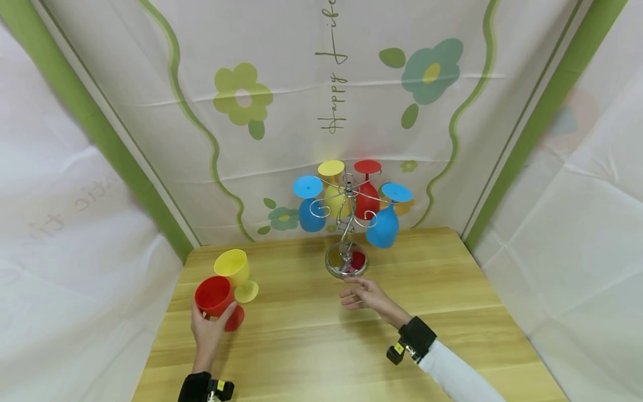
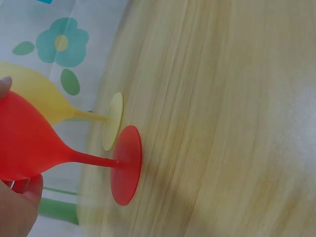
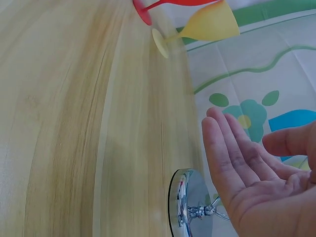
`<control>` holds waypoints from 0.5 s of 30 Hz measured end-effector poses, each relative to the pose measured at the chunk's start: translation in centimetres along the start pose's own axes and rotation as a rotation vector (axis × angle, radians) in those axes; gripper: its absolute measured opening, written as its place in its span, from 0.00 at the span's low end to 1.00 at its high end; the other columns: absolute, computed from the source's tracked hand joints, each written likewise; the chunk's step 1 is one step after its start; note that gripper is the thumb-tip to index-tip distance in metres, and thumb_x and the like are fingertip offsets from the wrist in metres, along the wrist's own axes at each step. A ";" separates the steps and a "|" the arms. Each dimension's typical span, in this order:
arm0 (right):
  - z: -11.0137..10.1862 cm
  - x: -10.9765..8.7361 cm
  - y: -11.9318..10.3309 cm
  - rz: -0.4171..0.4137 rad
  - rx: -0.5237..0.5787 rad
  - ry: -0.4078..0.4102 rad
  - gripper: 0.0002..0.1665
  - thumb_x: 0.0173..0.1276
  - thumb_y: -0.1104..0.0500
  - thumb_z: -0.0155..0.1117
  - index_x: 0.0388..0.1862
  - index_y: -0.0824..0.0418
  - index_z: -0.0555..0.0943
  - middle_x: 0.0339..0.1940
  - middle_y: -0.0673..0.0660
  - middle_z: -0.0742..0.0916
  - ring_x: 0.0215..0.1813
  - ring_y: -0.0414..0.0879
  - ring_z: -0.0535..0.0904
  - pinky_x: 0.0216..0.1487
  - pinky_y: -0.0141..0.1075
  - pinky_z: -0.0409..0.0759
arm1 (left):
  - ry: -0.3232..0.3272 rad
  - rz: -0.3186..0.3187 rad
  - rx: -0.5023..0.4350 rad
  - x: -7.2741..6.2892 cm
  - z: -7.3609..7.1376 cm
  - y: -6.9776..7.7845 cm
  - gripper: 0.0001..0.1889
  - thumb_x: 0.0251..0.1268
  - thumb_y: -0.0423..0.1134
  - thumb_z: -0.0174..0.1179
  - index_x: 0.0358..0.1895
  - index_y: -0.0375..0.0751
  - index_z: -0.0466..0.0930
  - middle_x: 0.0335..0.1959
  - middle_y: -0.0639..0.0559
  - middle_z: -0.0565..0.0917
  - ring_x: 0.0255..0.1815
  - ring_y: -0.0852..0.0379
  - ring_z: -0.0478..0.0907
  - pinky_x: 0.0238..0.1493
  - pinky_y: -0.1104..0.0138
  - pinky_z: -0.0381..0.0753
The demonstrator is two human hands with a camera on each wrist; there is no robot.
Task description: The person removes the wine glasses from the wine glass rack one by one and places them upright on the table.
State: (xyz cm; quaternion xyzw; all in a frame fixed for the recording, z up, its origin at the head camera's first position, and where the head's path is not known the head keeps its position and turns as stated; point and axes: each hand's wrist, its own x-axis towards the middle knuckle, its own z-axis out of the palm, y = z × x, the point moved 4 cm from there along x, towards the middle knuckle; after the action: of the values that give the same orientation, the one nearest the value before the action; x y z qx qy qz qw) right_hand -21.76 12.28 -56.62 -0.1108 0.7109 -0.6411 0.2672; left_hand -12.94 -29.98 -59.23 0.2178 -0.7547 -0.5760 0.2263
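My left hand (image 1: 207,334) grips the bowl of a red goblet (image 1: 215,297) at the left of the table, thumb on one side and fingers on the other. In the left wrist view the red goblet's round foot (image 2: 127,165) is upright on or just at the wood; I cannot tell if it touches. Right behind it stands a yellow goblet (image 1: 233,268). My right hand (image 1: 369,297) hovers with relaxed fingers in front of the chrome base (image 1: 334,267) of a goblet rack (image 1: 348,192), holding nothing. Its palm (image 3: 266,192) shows in the right wrist view.
Upside down on the rack hang a blue goblet (image 1: 311,215) at left, a yellow one (image 1: 331,167), a red one (image 1: 368,195) and another blue one (image 1: 384,226) at right. Printed cloth walls (image 1: 281,145) enclose the wooden table (image 1: 301,346) at the back and sides.
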 end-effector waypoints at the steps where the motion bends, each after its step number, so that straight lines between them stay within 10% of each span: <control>1: 0.0 0.0 0.0 0.001 0.000 0.001 0.28 0.84 0.61 0.45 0.77 0.71 0.61 0.60 0.72 0.84 0.54 0.53 0.89 0.60 0.50 0.85 | -0.002 0.000 0.001 0.0 0.0 0.0 0.47 0.58 0.40 0.76 0.78 0.46 0.57 0.71 0.47 0.70 0.66 0.57 0.64 0.53 0.84 0.68; 15: -4.9 -0.8 -0.7 -0.020 -0.046 0.156 0.28 0.82 0.64 0.44 0.76 0.75 0.60 0.68 0.78 0.76 0.64 0.67 0.80 0.64 0.53 0.83 | -0.018 -0.002 0.018 0.2 -0.1 0.0 0.49 0.58 0.41 0.76 0.79 0.46 0.55 0.72 0.46 0.70 0.66 0.59 0.64 0.55 0.80 0.68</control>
State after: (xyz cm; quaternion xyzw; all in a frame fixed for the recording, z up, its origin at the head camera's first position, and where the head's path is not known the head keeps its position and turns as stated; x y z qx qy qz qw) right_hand -23.77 16.76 -55.61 -0.0739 0.7428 -0.6340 0.2020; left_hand -13.05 -30.13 -59.22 0.2154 -0.7618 -0.5713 0.2167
